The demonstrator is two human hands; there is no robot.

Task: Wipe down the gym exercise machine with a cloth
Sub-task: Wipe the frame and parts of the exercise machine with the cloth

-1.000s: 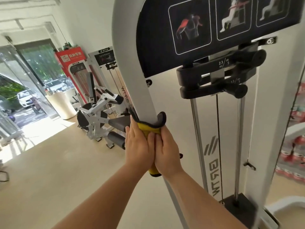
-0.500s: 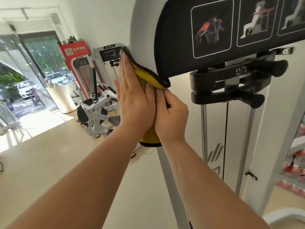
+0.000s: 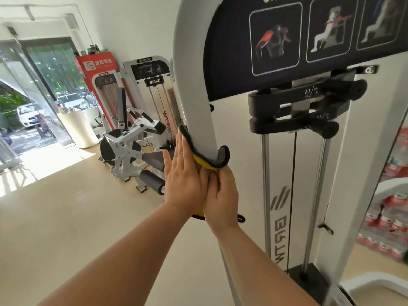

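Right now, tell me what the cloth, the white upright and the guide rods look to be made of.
The cloth: soft fabric, probably microfibre; yellow outside, grey fuzzy inside, dark stitched edge, bends round the upright. The white upright: likely painted or powder-coated metal; smooth, even sheen. The guide rods: polished, probably chromed steel; bright mirror-like streaks.

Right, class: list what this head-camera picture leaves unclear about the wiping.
Head view: cloth mostly hidden under the left hand and right hand.
Head view: the post hides its own far side.
Head view: instruction panel heading cut off by the top edge.
Head view: red packs at right blurred.
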